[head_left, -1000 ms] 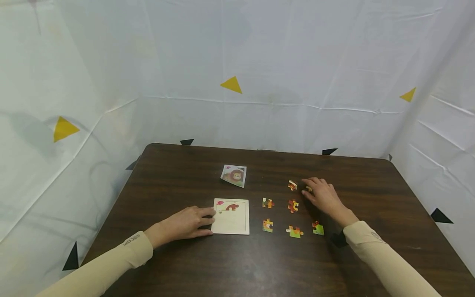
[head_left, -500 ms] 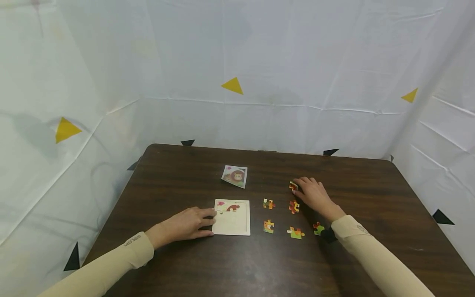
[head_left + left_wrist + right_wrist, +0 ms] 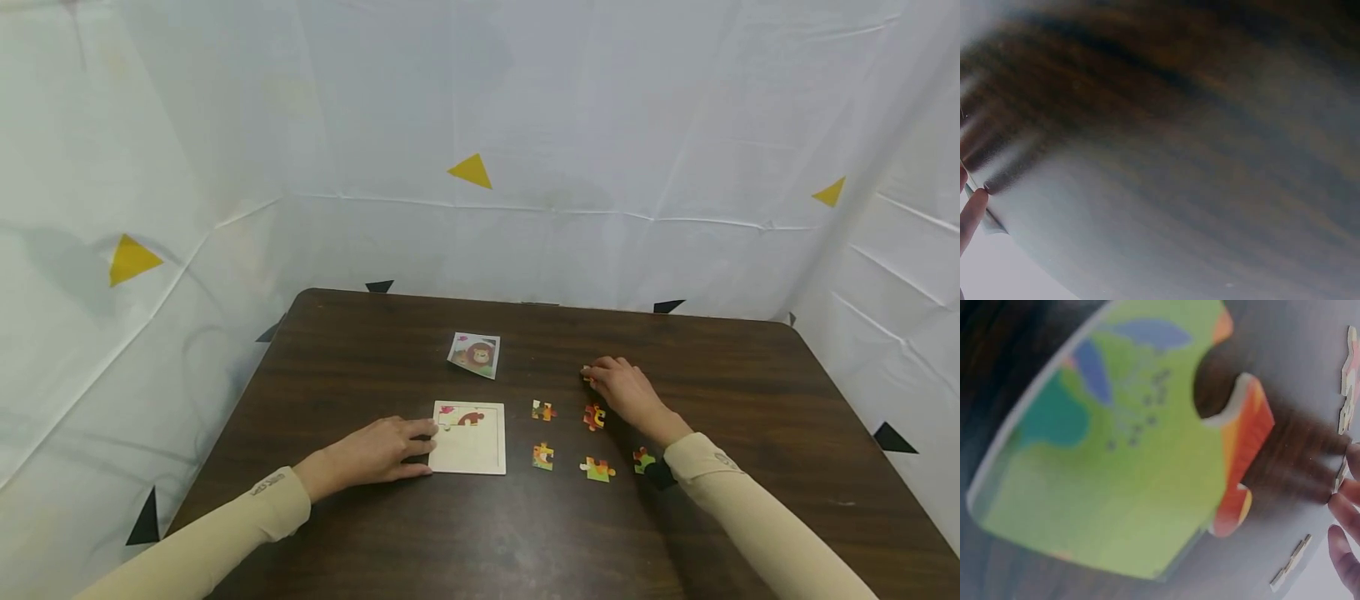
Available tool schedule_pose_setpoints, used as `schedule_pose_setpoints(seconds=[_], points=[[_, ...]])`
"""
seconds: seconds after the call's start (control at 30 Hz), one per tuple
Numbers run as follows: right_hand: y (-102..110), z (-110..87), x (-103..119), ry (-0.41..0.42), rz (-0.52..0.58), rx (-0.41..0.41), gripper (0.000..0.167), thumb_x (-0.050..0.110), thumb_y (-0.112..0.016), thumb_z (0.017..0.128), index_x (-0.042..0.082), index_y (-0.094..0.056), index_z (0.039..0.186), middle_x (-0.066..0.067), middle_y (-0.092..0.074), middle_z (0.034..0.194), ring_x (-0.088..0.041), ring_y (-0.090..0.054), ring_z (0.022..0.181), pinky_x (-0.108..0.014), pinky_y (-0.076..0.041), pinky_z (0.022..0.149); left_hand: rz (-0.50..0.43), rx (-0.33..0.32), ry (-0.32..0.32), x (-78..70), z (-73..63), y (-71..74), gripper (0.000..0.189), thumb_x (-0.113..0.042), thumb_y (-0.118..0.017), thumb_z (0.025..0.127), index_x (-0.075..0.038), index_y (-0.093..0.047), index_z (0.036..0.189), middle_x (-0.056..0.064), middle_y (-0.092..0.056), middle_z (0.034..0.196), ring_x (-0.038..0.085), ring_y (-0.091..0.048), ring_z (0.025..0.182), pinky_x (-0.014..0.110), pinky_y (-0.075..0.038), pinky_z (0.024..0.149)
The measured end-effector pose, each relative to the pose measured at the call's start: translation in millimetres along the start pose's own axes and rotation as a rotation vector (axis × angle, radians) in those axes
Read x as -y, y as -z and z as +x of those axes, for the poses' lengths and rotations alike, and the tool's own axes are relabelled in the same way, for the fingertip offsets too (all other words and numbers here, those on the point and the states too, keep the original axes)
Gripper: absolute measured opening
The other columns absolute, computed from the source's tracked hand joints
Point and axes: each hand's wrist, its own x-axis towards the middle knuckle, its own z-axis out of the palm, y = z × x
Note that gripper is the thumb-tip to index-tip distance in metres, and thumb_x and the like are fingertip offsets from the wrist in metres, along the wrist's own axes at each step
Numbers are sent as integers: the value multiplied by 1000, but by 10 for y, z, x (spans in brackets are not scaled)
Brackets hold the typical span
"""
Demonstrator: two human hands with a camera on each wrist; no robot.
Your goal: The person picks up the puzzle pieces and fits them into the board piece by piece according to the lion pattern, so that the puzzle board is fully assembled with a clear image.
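Note:
Fingertips of my left hand (image 3: 378, 452) rest at the left edge of a pale square puzzle board (image 3: 465, 448), its fingers extended. Joined puzzle pieces (image 3: 471, 417) with a pink and brown picture lie in the board's upper left part. At the back of the scattered pieces, my right hand (image 3: 630, 392) pinches a small puzzle piece (image 3: 587, 375) between thumb and fingers, low over the table. In the right wrist view its fingers (image 3: 1346, 515) meet that piece edge-on, and a green corner piece (image 3: 1141, 425) fills the foreground.
Loose puzzle pieces (image 3: 595, 417) lie right of the board on the dark wooden table (image 3: 360, 350). A lion picture card (image 3: 474, 354) with a curled corner lies behind the board. White sheeting (image 3: 525, 125) surrounds the table's back and sides.
My right hand has moved left to the rear puzzle piece, which its fingers now partly cover. The piece formerly under that hand is out of sight in the head view. My left hand stays put.

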Motion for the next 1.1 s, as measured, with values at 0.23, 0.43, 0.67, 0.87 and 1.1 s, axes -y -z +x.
schedule_pose_setpoints(seconds=[0.23,0.43,0.67,0.87,1.1], points=[[-18,-10,-1,24,-19,-6,27,9,-70,88,4,-70,114,-16,-63,111,-33,-59,95,-47,-50,71,4,-21,-17,-1,-5,-37,35,-39,-65,91,-13,-72,113,6,-61,121,14,-63,103,34,-54,83],[-14,-26,-9,41,39,-36,27,7,-69,88,1,-69,114,-17,-63,110,-33,-61,95,-50,-51,74,11,-25,-16,5,-7,-56,36,-40,-65,92,-13,-72,114,6,-62,122,15,-63,105,34,-54,84],[-2,-31,40,45,171,-58,27,3,-65,91,-3,-66,117,-19,-58,114,-32,-61,97,-47,-53,80,19,-23,-12,21,-4,-42,34,-40,-65,91,-15,-72,114,5,-62,122,14,-63,103,33,-54,84],[-7,-34,112,58,182,-74,26,3,-65,90,-2,-66,115,-19,-58,115,-29,-61,96,-42,-55,77,17,-6,-2,28,-9,-54,34,-40,-64,92,-15,-72,114,5,-61,123,14,-62,105,34,-53,86],[19,-12,189,90,205,-86,26,1,-64,91,-4,-65,116,-20,-57,117,-27,-62,96,-38,-55,75,19,-21,-9,17,-7,-58,34,-41,-63,92,-15,-72,114,5,-61,123,14,-62,105,34,-53,86]])
